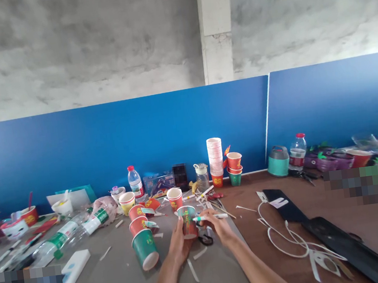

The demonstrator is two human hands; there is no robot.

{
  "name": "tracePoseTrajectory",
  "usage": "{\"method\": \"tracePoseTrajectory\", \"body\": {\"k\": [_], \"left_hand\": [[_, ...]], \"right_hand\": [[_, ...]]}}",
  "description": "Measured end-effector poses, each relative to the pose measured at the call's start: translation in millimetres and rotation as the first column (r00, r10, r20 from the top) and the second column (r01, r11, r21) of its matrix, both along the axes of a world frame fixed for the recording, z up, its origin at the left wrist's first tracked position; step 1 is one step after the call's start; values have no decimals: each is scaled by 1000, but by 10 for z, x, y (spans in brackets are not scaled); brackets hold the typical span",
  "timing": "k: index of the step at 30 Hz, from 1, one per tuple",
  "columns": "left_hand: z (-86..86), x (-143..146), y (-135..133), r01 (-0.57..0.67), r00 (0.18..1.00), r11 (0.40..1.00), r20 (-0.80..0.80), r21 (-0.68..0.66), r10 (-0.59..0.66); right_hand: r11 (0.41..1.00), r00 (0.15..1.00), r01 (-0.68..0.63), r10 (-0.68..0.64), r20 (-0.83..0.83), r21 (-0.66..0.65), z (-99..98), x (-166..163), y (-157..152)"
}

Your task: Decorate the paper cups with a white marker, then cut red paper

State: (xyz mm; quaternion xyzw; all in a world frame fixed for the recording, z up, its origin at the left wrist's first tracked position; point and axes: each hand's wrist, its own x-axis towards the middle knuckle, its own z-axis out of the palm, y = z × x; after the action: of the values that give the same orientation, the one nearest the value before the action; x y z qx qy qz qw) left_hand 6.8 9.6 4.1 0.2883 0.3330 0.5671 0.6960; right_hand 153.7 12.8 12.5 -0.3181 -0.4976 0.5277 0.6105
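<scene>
My left hand [177, 240] is wrapped round the left side of a paper cup [188, 226], which is held upright over the grey table. Green covers much of its red printed wall. In my right hand [216, 226] is a white marker pen [219, 216] with a green tip end, pointing left at the cup's wall; whether the tip touches cannot be made out. Just behind stands a red paper cup [176, 202]. To the left lies a row of joined cups, with a green cup [145, 250] at the near end.
A tall stack of paper cups [216, 161] stands at the back by the blue partition [160, 131]. Plastic bottles [95, 220] lie at left. At right are a white cable [273, 241], a black case [346, 241] and a teal container [278, 162]. Paper scraps litter the table.
</scene>
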Motion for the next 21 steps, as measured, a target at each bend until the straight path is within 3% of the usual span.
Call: {"method": "tracePoseTrajectory", "body": {"k": [7,12,21], "left_hand": [[-6,7,3,-8,1000,1000,-1,-1,8],[16,12,-13,0,1000,1000,10,15,0],[-10,11,8,-19,1000,1000,-4,-9,19]], "right_hand": [[1000,1000,24,-24,1,-6,4,7,13],[999,999,-32,33,22,-24,4,2,-5],[999,999,16,-16,-29,-32,-44,23,44]]}}
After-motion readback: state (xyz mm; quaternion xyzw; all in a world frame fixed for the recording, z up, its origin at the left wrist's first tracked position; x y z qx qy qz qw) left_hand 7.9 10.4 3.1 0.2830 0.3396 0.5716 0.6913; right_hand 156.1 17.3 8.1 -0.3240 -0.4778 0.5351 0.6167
